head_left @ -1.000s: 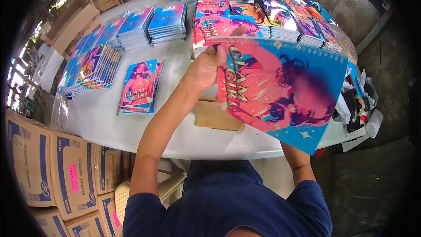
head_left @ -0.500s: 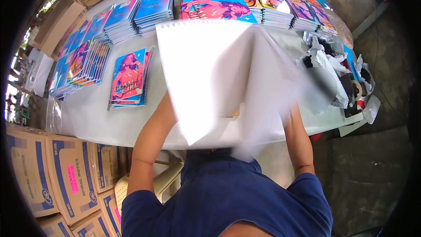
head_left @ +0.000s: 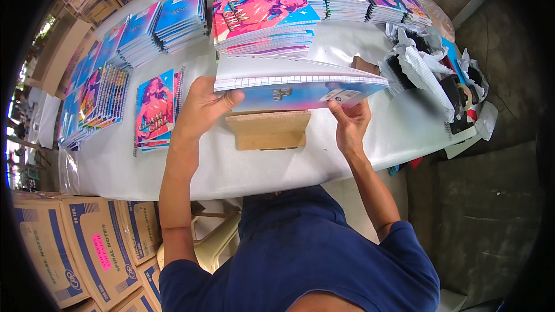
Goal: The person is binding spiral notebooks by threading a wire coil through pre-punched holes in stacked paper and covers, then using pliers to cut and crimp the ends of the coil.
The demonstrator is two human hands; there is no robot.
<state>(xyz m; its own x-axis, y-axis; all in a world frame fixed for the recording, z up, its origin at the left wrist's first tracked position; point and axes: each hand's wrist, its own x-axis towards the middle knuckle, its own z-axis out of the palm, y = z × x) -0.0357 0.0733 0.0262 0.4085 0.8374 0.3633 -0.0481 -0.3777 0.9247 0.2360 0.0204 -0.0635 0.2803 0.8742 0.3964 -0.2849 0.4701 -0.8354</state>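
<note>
Both hands hold a notebook (head_left: 260,98) over the table, its blue and pink cover facing me. White pages with a row of small punched holes along the edge stand slightly raised behind the cover. My left hand (head_left: 202,110) grips the left end, thumb on the cover. At the right end, my right hand (head_left: 351,121) pinches the lower corner near a white label. Below the notebook lies a bent brown cardboard piece (head_left: 269,133). Just beyond it rises a stack of pink and blue illustrated notebooks (head_left: 260,17).
Spiral notebooks (head_left: 155,107) lie left of my forearm, with more stacks (head_left: 182,17) along the table's left and far sides. Crumpled paper (head_left: 413,63) and a tape roll (head_left: 464,97) clutter the right. Cardboard cartons (head_left: 95,248) and a cream chair (head_left: 217,240) are at lower left.
The white pages, spread wide and hiding both hands before, have come together and tipped down. The cover now faces me, and both hands and the cardboard piece show.
</note>
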